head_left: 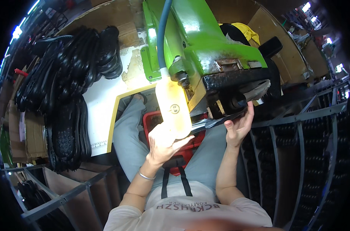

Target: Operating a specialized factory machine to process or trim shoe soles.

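Observation:
In front of me, a black shoe sole (215, 123) sits under the head of a green machine (205, 42). My left hand (162, 145) is closed around the sole's left end, its fingers partly hidden behind a bright work lamp (173, 109). My right hand (239, 129) grips the other end, with the thumb below and the fingers curled up along the edge. Just above the sole are the machine's dark roller (236, 101) and worn metal parts. Much of the sole is hidden by the machine and the lamp.
Stacks of black soles (67, 65) lie on the white table (100, 111) at left. A metal rack (298, 119) with many dark soles stands at right. Cardboard boxes (279, 42) are behind the machine; a red container (150, 121) is between my knees.

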A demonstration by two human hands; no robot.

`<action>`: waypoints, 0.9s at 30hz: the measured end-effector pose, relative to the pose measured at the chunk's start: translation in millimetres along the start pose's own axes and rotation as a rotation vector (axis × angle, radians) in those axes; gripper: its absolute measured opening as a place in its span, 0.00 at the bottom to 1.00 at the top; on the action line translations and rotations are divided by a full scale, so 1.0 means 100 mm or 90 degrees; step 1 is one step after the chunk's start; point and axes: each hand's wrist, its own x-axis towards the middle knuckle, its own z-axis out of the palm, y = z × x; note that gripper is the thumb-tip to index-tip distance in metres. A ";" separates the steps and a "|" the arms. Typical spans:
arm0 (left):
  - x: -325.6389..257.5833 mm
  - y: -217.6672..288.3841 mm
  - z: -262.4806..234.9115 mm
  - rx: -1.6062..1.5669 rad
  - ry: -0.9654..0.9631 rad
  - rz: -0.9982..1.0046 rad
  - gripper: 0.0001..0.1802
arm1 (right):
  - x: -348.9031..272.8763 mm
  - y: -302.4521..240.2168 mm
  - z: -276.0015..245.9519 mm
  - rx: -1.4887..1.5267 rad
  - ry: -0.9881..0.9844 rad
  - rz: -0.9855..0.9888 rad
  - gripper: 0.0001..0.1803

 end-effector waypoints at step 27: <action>-0.12 -0.69 -0.36 -0.071 0.076 -0.046 0.19 | -0.31 0.26 0.49 -0.096 -0.072 0.017 0.53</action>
